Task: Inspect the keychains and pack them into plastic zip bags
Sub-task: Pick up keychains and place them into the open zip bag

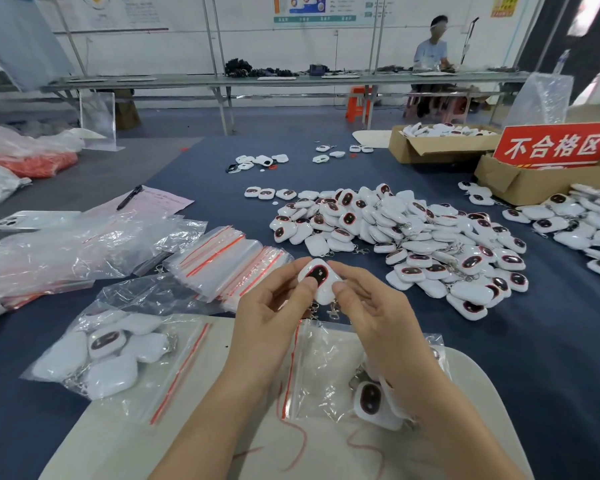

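Both hands hold white keychains (321, 278) with a dark red-rimmed window above the table; the metal clasps dangle below. My left hand (274, 306) pinches them from the left, my right hand (368, 306) from the right. Under my right wrist lies a zip bag (326, 358) with keychains inside. A filled zip bag (118, 355) lies to the left. A stack of empty zip bags (229, 261) sits just beyond my hands. A big heap of loose keychains (413, 237) covers the blue cloth to the right.
A cream board (153, 427) lies under the bags. Loose plastic bags (66, 247), a phone (32, 220), a pink sheet with a pen (132, 197) lie left. Cardboard boxes (440, 145) and a red sign (555, 143) stand at back right. A person sits at a far bench.
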`<state>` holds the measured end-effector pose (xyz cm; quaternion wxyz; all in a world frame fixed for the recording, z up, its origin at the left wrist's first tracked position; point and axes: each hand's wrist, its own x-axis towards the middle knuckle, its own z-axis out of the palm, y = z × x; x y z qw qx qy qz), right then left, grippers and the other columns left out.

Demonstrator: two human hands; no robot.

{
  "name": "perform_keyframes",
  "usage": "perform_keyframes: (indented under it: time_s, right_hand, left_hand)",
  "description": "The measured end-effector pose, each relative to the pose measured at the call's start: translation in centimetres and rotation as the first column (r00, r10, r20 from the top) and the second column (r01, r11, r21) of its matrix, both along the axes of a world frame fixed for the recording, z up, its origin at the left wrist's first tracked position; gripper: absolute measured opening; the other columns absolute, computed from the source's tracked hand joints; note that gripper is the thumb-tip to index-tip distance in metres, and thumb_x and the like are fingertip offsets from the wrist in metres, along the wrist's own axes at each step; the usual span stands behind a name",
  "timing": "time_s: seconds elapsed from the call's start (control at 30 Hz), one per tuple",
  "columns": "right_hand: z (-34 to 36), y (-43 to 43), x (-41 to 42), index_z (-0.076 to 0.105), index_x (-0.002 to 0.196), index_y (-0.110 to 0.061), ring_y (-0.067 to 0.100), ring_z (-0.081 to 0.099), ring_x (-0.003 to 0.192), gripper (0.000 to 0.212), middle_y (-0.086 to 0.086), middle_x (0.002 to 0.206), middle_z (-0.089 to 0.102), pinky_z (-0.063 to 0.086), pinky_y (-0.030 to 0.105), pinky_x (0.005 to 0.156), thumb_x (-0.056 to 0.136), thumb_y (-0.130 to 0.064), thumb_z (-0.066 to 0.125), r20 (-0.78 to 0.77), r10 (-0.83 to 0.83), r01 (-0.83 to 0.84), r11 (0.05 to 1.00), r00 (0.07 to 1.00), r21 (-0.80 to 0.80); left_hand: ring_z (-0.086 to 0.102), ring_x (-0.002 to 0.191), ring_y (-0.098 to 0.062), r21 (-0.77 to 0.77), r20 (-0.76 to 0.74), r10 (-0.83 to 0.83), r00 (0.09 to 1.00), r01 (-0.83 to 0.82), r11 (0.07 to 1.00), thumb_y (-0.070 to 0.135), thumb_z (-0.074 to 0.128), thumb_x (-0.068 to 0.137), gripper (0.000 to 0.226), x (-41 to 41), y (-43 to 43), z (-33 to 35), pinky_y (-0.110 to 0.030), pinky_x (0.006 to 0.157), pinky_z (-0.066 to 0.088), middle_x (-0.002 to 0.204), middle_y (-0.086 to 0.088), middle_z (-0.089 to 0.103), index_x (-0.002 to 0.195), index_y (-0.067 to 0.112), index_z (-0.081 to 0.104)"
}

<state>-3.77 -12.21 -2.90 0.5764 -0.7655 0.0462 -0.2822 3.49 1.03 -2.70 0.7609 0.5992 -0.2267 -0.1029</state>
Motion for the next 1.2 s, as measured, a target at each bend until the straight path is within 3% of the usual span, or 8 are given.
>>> perform_keyframes:
  time_s: [0.13, 0.23, 0.37, 0.73, 0.9, 1.03, 1.2]
  right_hand:
    - [0.4, -0.1, -0.1, 0.07, 0.103, -0.054, -0.001, 0.069, 0.098, 0.04, -0.022, 0.101, 0.075, 0.051, 0.011, 0.08, 0.099, -0.015, 0.061, 0.005, 0.009, -0.009, 1.0, 1.0, 0.03]
    - [0.4, -0.1, 0.0, 0.072, 0.096, -0.053, -0.001, 0.07, 0.091, 0.04, -0.021, 0.097, 0.076, 0.051, 0.01, 0.075, 0.097, -0.013, 0.065, 0.001, 0.007, -0.007, 0.998, 1.0, 0.057]
    - [0.4, -0.1, 0.1, 0.072, 0.098, -0.043, 0.0, 0.071, 0.086, 0.03, -0.019, 0.093, 0.076, 0.051, 0.011, 0.075, 0.096, -0.013, 0.067, -0.011, 0.009, -0.008, 0.996, 1.0, 0.086]
    - [0.7, -0.1, 0.0, 0.071, 0.097, -0.036, -0.002, 0.071, 0.085, 0.029, -0.021, 0.089, 0.076, 0.051, 0.009, 0.074, 0.093, -0.007, 0.068, -0.05, 0.036, -0.031, 0.994, 0.998, 0.104]
    - [0.9, 0.0, -0.1, 0.071, 0.097, -0.033, -0.003, 0.071, 0.085, 0.027, -0.021, 0.09, 0.076, 0.051, 0.009, 0.075, 0.093, -0.007, 0.068, -0.048, 0.033, -0.027, 0.993, 0.998, 0.119]
    - [1.0, 0.0, -0.1, 0.072, 0.098, -0.033, -0.002, 0.071, 0.083, 0.026, -0.019, 0.089, 0.076, 0.052, 0.01, 0.074, 0.093, -0.007, 0.068, -0.045, 0.036, -0.029, 0.99, 0.998, 0.141]
    - [1.1, 0.1, -0.1, 0.073, 0.094, -0.039, 0.004, 0.072, 0.083, 0.024, -0.012, 0.089, 0.077, 0.053, 0.014, 0.073, 0.094, -0.016, 0.068, -0.034, 0.009, -0.003, 0.986, 0.999, 0.168]
  left_hand:
    - [0.072, 0.096, -0.007, 0.001, -0.014, -0.005, 1.0, 0.005, 1.0, 0.019, 0.068, 0.095, 0.025, 0.2, -0.1, 0.1, -0.02, 0.082, 0.056, 0.106, 0.008, 0.077, 0.107, 0.04, 0.077]
    - [0.072, 0.103, -0.011, -0.01, -0.041, 0.009, 0.999, -0.01, 1.0, 0.018, 0.069, 0.094, 0.02, 0.5, -0.1, 0.0, -0.019, 0.085, 0.055, 0.107, 0.006, 0.077, 0.11, 0.027, 0.076]
    - [0.072, 0.104, -0.012, 0.003, -0.02, 0.004, 1.0, -0.004, 1.0, 0.019, 0.069, 0.095, 0.018, 0.5, 0.0, 0.0, -0.021, 0.088, 0.055, 0.108, 0.004, 0.077, 0.11, 0.025, 0.077]
    - [0.072, 0.098, -0.007, 0.005, 0.019, 0.016, 1.0, -0.016, 1.0, 0.017, 0.069, 0.095, 0.019, 0.6, 0.1, -0.1, -0.013, 0.079, 0.052, 0.104, 0.005, 0.078, 0.107, 0.028, 0.078]
    - [0.071, 0.103, -0.008, 0.012, 0.03, 0.021, 0.999, -0.021, 1.0, 0.021, 0.069, 0.094, 0.02, 0.6, 0.1, -0.3, -0.015, 0.083, 0.053, 0.106, 0.007, 0.077, 0.107, 0.033, 0.078]
    - [0.07, 0.105, -0.007, 0.03, 0.027, 0.01, 1.0, -0.011, 0.999, 0.021, 0.07, 0.095, 0.018, 0.7, 0.1, -0.2, -0.017, 0.087, 0.053, 0.109, 0.008, 0.077, 0.11, 0.026, 0.077]
    - [0.069, 0.108, -0.007, 0.08, 0.116, -0.014, 0.993, 0.005, 0.997, 0.027, 0.068, 0.095, 0.021, 0.4, 0.3, 0.0, -0.022, 0.095, 0.053, 0.11, 0.011, 0.076, 0.115, 0.029, 0.075]
